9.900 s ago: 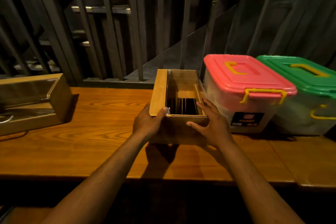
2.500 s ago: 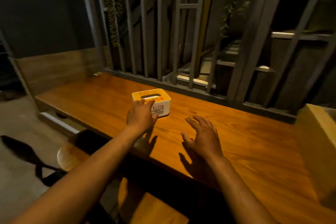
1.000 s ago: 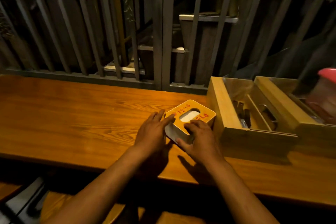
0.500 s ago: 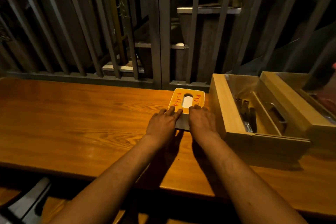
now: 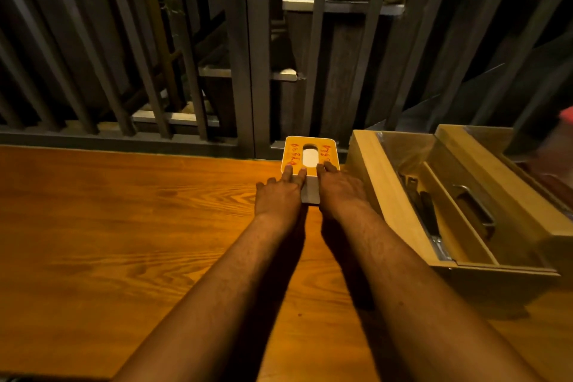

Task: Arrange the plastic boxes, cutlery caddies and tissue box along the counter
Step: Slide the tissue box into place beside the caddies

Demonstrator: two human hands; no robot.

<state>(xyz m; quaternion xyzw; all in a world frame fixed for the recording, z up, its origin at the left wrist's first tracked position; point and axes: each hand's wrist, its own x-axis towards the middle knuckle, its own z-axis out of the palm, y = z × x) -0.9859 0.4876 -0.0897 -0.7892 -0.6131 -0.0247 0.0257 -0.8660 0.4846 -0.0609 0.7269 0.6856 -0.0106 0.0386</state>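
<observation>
Both hands (image 5: 305,192) lie flat, fingers extended (apparently ungripping), against tissue box (image 5: 310,153).

A single head-worn wide-angle camera looked forward and steeply down over the wooden counter (image 5: 124,226), which filled the lower two thirds of the frame. It faced a railing of grey slats (image 5: 248,56) across the upper third, dark beyond. The view sat close: both forearms entered from the bottom edge and ran to the centre, ending at the left hand (image 5: 277,195) and right hand (image 5: 339,191). Wide-angle bending made the slats lean outward near the frame's sides. There was no second view, so nothing overlapped.
</observation>
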